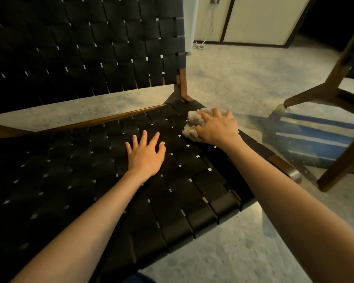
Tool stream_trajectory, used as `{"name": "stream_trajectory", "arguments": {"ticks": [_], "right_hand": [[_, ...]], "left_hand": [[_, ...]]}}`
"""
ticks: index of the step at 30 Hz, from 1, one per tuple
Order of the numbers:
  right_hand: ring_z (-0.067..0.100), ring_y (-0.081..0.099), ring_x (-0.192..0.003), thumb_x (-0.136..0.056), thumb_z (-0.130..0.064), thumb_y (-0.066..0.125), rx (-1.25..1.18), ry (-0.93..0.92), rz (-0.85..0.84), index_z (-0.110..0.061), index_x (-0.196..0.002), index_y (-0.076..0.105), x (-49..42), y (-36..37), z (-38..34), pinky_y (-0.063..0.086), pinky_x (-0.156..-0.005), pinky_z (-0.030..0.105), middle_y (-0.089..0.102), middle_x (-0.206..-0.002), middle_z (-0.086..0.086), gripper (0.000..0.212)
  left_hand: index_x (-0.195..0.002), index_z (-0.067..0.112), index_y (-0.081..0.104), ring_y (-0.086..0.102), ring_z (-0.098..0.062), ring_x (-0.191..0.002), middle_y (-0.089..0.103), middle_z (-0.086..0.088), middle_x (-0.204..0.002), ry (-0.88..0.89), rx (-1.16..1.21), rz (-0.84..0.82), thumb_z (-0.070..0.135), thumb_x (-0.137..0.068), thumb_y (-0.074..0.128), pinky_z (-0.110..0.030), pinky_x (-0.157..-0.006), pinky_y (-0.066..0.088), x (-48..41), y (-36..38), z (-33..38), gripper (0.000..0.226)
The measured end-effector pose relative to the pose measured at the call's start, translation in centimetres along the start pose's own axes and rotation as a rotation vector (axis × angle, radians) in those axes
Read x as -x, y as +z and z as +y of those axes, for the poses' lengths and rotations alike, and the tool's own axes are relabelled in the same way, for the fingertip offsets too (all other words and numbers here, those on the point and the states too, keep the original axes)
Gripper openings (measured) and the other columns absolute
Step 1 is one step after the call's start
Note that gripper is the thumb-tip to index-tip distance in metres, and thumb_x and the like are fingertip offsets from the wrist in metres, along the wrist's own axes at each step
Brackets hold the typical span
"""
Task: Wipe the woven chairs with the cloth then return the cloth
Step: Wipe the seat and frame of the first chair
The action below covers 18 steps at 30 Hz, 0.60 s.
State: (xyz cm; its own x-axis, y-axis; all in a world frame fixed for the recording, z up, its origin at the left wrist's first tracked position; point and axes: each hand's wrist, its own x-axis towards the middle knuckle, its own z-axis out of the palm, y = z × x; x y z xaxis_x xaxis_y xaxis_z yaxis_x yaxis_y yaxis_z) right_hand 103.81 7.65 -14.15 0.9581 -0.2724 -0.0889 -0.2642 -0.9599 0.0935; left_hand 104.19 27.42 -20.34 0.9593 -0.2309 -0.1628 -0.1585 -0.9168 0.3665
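The right hand (pixel 217 127) grips a bunched beige fluffy cloth (pixel 192 124), pressing it on the far right corner of the black woven seat (pixel 188 180). The left hand (pixel 145 154) lies flat on the seat, fingers spread, holding nothing. Behind rises the woven backrest (pixel 86 48). A second wooden chair (pixel 335 94) stands at the right on the grey floor (pixel 233 78).

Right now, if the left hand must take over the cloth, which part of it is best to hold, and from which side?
Best the bunched lobe of the cloth that shows at the inner side of the right hand, toward the middle of the woven seat. The right hand grips the rest from above. The left hand lies flat beside it, so it could probably slide across and pinch that free fluffy edge.
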Motion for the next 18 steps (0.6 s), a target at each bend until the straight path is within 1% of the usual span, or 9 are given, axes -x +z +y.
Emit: {"name": "stream_trajectory", "arguments": {"ticks": [3, 7, 9, 12, 15, 18], "right_hand": [[0.043, 0.033, -0.126, -0.096, -0.052, 0.027, 0.016, 0.04, 0.023, -0.035, -0.149, 0.02, 3.7, -0.8, 1.5, 0.036, -0.096, 0.046, 0.031, -0.148, 0.011, 0.056], [0.041, 0.037, -0.122, -0.097, -0.052, 0.027, 0.021, 0.141, 0.058, -0.033, -0.148, 0.022, 8.0, -1.4, 2.7, 0.034, -0.095, 0.045, 0.034, -0.144, 0.011, 0.055], [0.04, 0.038, -0.121, -0.097, -0.053, 0.025, 0.063, 0.158, 0.081, -0.034, -0.148, 0.022, 9.0, -1.3, 2.6, 0.032, -0.097, 0.046, 0.034, -0.143, 0.011, 0.054], [0.042, 0.034, -0.127, -0.097, -0.053, 0.024, 0.072, 0.08, 0.095, -0.036, -0.148, 0.02, 8.0, -0.9, 2.1, 0.026, -0.103, 0.048, 0.029, -0.148, 0.011, 0.054], [0.043, 0.023, -0.136, -0.096, -0.054, 0.024, 0.056, -0.028, 0.059, -0.039, -0.149, 0.02, 5.2, -0.4, 1.3, 0.019, -0.111, 0.051, 0.023, -0.154, 0.009, 0.054], [0.04, 0.013, -0.142, -0.096, -0.055, 0.025, 0.066, -0.147, 0.062, -0.04, -0.149, 0.021, 2.3, 0.4, -0.3, 0.008, -0.116, 0.052, 0.02, -0.156, 0.008, 0.055]], "left_hand": [[-0.151, 0.034, 0.008, -0.005, -0.029, -0.146, 0.001, -0.005, -0.16, -0.003, -0.028, -0.046, 0.05, -0.1, 0.015, -0.046, -0.118, -0.004, 1.0, -0.2, 0.3, 0.054], [-0.151, 0.032, 0.005, -0.007, -0.025, -0.146, -0.003, -0.002, -0.16, 0.02, -0.01, -0.132, 0.047, -0.101, 0.015, -0.041, -0.118, -0.003, 2.7, -0.5, 0.3, 0.053], [-0.151, 0.032, 0.005, -0.007, -0.024, -0.146, -0.004, -0.001, -0.16, 0.035, 0.002, -0.158, 0.045, -0.102, 0.015, -0.04, -0.118, -0.003, 3.6, -0.9, -0.1, 0.052], [-0.151, 0.033, 0.005, -0.007, -0.023, -0.146, -0.006, -0.001, -0.16, 0.002, -0.032, -0.163, 0.045, -0.102, 0.015, -0.042, -0.117, -0.004, 4.7, -1.6, -1.1, 0.052], [-0.15, 0.038, 0.006, -0.008, -0.023, -0.146, -0.006, 0.0, -0.16, -0.073, -0.097, -0.175, 0.049, -0.101, 0.011, -0.049, -0.115, -0.007, 5.2, -2.7, -3.3, 0.051], [-0.148, 0.044, 0.006, -0.01, -0.021, -0.146, -0.008, 0.003, -0.16, -0.13, -0.167, -0.162, 0.052, -0.099, 0.008, -0.056, -0.112, -0.011, 5.3, -3.4, -5.5, 0.05]]}}
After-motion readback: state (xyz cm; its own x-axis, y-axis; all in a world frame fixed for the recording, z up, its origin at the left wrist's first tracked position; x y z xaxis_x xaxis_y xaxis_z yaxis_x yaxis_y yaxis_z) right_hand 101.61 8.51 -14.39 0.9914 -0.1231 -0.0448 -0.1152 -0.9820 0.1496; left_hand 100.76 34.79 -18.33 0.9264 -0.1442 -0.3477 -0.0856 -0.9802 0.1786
